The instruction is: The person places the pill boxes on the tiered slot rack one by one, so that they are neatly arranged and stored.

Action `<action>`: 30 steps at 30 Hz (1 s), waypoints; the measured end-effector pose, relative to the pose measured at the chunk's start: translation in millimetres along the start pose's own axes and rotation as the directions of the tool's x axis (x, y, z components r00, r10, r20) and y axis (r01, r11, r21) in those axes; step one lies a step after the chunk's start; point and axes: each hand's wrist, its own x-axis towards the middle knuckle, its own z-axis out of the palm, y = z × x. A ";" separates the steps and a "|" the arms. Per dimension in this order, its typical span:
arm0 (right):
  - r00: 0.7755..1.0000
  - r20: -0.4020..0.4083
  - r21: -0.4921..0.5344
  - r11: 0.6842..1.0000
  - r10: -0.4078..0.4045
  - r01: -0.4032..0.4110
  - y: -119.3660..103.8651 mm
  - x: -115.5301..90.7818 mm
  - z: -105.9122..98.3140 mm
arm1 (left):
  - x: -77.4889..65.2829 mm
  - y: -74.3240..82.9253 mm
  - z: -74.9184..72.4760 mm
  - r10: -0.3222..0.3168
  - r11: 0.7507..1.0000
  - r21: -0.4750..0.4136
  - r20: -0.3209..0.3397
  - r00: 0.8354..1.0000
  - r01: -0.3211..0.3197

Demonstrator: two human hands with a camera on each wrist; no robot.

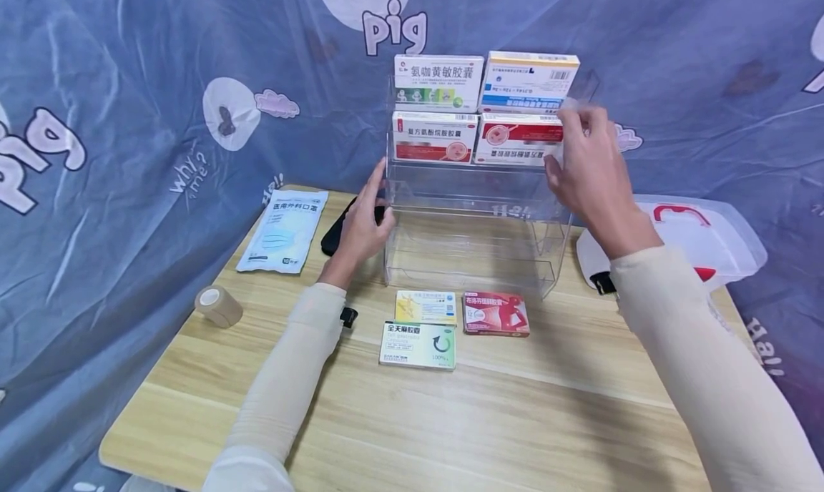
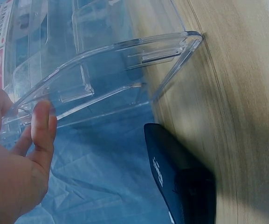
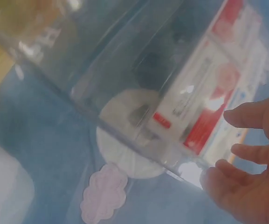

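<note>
A clear tiered display rack point(image 1: 470, 184) stands on the table. Its top tier holds a green-and-white medicine box point(image 1: 438, 84) and a blue-and-white one point(image 1: 529, 83). One tier lower are two red-and-white boxes, the left one point(image 1: 434, 138) beside the right one point(image 1: 511, 140). My left hand point(image 1: 365, 227) rests against the rack's left side with fingers extended. At the rack's upper right corner is my right hand point(image 1: 595, 166), partly covering the right red-and-white box. In the right wrist view its thumb and fingers are spread around the rack's side edge, with nothing visibly pinched.
Before the rack lie a yellow-and-white box point(image 1: 425, 307), a green-and-white capsule box point(image 1: 417, 346) and a red box point(image 1: 496, 315). Leftward are a mask packet point(image 1: 283, 231), a tan bandage roll point(image 1: 220, 307) and a black case point(image 2: 181, 179). A clear bin point(image 1: 714, 234) stands at right.
</note>
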 end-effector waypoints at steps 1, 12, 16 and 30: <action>0.999 -0.029 0.009 0.999 -0.031 0.032 -0.6 -7.5 1.0 | 0.1 0.2 0.0 0.000 1.000 0.001 0.000 1.000 0.000; 0.926 0.366 0.071 0.995 -0.095 0.074 17.0 -96.2 52.8 | 2.9 2.4 -2.6 -0.010 1.000 -0.002 0.003 1.000 0.010; 0.839 0.545 0.034 0.999 0.000 -0.023 29.5 -124.8 76.7 | 2.3 1.5 -1.8 -0.006 1.000 -0.002 0.005 1.000 0.006; 0.756 0.635 0.016 0.976 0.159 -0.218 67.9 -183.9 87.1 | -1.2 1.8 -0.2 -0.005 1.000 -0.003 0.009 1.000 0.006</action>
